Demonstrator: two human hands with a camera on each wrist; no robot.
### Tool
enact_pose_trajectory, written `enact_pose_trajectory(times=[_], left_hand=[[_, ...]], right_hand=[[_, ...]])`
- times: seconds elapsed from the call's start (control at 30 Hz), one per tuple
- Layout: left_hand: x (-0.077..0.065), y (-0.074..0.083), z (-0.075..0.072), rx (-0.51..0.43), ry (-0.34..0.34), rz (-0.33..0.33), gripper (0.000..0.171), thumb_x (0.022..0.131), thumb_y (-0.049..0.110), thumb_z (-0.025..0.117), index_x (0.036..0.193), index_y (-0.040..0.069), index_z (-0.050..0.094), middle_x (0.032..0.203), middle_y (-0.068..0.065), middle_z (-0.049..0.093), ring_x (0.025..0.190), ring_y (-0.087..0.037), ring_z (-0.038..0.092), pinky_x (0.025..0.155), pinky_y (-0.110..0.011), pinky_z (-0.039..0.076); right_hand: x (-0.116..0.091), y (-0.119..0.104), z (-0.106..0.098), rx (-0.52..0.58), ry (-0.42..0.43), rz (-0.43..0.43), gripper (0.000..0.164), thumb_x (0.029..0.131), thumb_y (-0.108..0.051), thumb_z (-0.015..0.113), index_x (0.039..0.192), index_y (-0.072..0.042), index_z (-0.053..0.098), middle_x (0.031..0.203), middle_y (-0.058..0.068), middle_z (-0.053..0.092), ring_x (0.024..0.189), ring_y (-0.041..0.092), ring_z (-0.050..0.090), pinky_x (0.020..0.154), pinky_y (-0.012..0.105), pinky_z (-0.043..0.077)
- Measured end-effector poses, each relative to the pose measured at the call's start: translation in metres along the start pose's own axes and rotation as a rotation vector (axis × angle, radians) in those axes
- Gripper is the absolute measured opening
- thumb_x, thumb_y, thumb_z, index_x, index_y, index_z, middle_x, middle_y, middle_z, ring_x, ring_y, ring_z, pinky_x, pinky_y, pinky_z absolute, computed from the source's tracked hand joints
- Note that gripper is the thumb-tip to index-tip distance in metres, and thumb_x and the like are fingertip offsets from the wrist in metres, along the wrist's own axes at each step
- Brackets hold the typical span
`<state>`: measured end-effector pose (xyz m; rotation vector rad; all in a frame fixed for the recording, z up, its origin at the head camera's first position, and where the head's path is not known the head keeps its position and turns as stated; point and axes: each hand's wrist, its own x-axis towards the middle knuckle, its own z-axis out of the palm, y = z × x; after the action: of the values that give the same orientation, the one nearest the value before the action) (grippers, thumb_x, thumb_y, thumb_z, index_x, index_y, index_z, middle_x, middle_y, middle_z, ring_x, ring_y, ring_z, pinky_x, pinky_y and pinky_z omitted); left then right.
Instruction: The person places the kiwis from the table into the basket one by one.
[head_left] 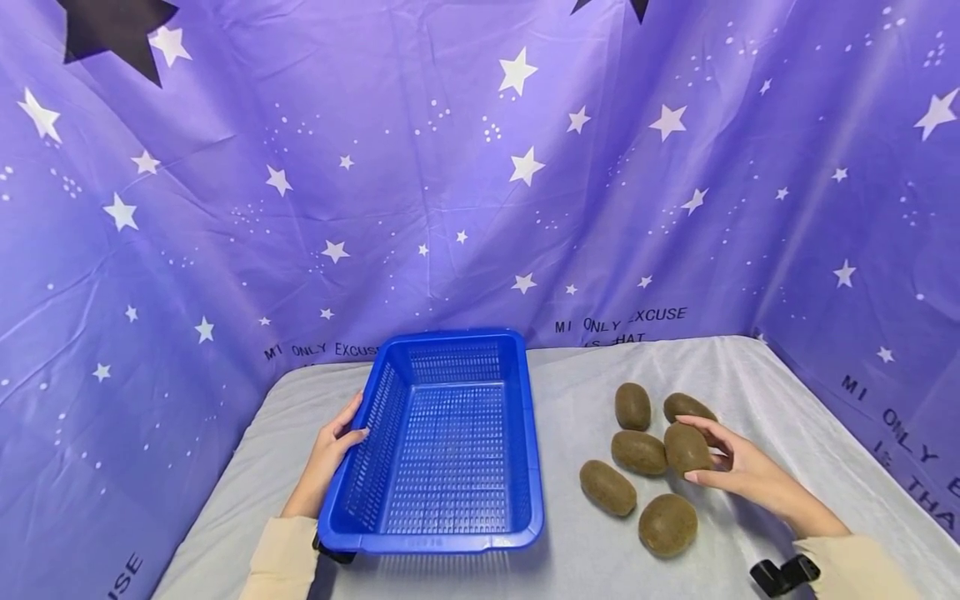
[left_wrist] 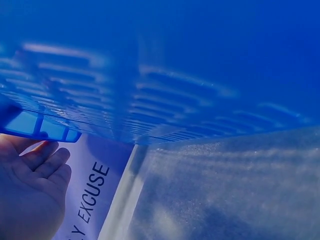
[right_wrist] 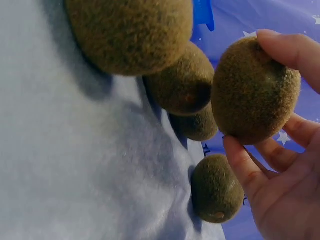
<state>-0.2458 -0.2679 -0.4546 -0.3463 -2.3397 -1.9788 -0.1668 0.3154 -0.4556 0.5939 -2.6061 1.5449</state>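
Left hand: my left hand (head_left: 327,457) grips the left rim of the blue basket (head_left: 534,467), thumb over the edge, fingers curled on the outside.
Right hand: my right hand (head_left: 742,472) pinches a kiwi (head_left: 687,450) between thumb and fingers.
Held kiwi: raised above the table (head_left: 570,400), well to the right of the basket.
Loose kiwis: five more kiwis (head_left: 607,487) lie near my right hand on the grey-covered surface.
Backdrop: purple fabric (head_left: 450,167) printed with white stars.
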Motion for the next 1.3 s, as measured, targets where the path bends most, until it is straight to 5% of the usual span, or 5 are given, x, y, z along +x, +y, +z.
enact_pose_trajectory(times=[0.3, 0.6, 0.87, 1.3], left_hand=[[-0.001, 0.001, 0.001, -0.016, 0.001, -0.008, 0.062, 0.088, -0.002, 0.052, 0.145, -0.004, 0.028, 0.154, -0.018, 0.020, 0.140, -0.033, 0.017, 0.096, -0.005, 0.027], [-0.002, 0.004, 0.000, -0.026, 0.011, -0.023, 0.062, 0.088, -0.001, 0.052, 0.146, -0.002, 0.029, 0.154, -0.017, 0.021, 0.140, -0.032, 0.018, 0.097, -0.006, 0.028], [-0.002, 0.006, 0.002, -0.043, 0.001, -0.056, 0.063, 0.089, 0.000, 0.052, 0.147, 0.000, 0.028, 0.154, -0.014, 0.021, 0.138, -0.031, 0.021, 0.095, -0.008, 0.033], [-0.003, 0.006, 0.002, -0.063, -0.012, -0.062, 0.063, 0.090, 0.001, 0.051, 0.148, 0.002, 0.026, 0.155, -0.013, 0.019, 0.139, -0.030, 0.020, 0.094, -0.007, 0.033]], right_hand=[[0.007, -0.006, 0.007, 0.035, 0.009, -0.028, 0.068, 0.080, -0.002, 0.070, 0.140, 0.000, 0.038, 0.135, -0.007, 0.046, 0.104, 0.001, 0.057, 0.084, 0.015, 0.046], [0.017, -0.019, 0.014, 0.003, 0.031, -0.049, 0.068, 0.079, -0.003, 0.071, 0.139, -0.003, 0.040, 0.129, -0.016, 0.045, 0.107, -0.005, 0.051, 0.087, 0.011, 0.042], [0.023, -0.029, 0.020, 0.028, 0.024, -0.005, 0.068, 0.081, -0.006, 0.071, 0.139, 0.000, 0.038, 0.129, 0.001, 0.047, 0.105, -0.003, 0.053, 0.085, 0.013, 0.044], [0.038, -0.038, 0.035, 0.035, 0.024, -0.084, 0.069, 0.077, -0.003, 0.074, 0.138, 0.001, 0.041, 0.122, 0.016, 0.051, 0.101, -0.001, 0.054, 0.081, 0.015, 0.046]])
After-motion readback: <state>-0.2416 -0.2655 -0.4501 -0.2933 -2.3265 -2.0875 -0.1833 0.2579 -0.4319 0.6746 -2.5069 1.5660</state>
